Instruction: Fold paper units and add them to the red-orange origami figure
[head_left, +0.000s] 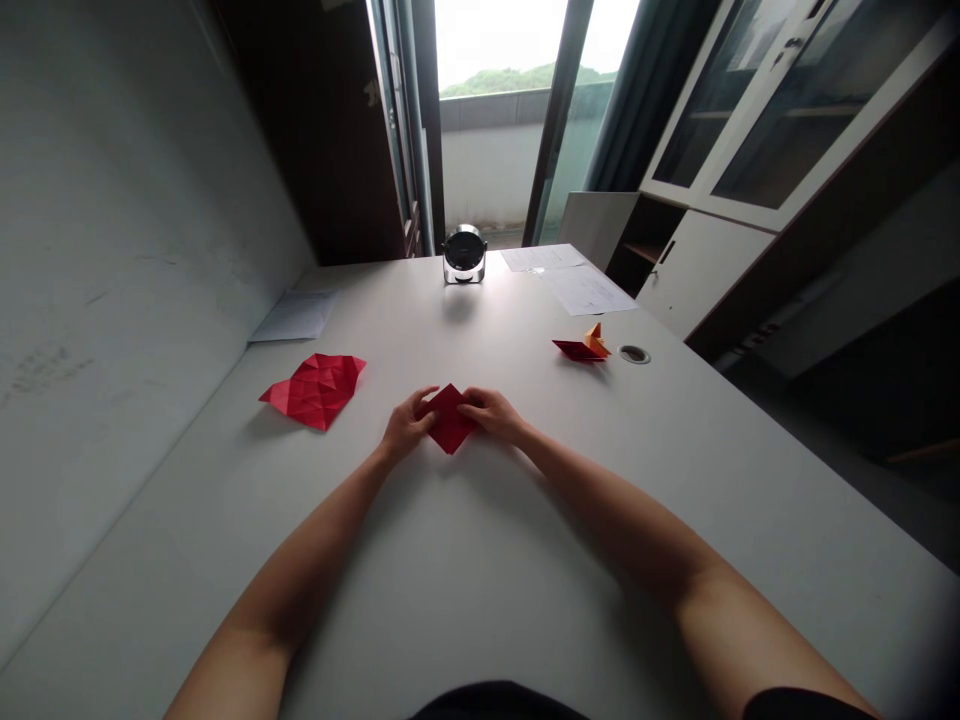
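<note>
A small folded red paper lies on the white table between both hands. My left hand pinches its left edge with fingers curled. My right hand presses and grips its right edge, fingers closed on the paper. The paper forms a diamond shape, its lower tip pointing toward me.
A larger creased red sheet lies to the left. A red and orange folded figure sits at the right beside a cable hole. A small round fan and white papers are at the far edge; another sheet lies by the wall.
</note>
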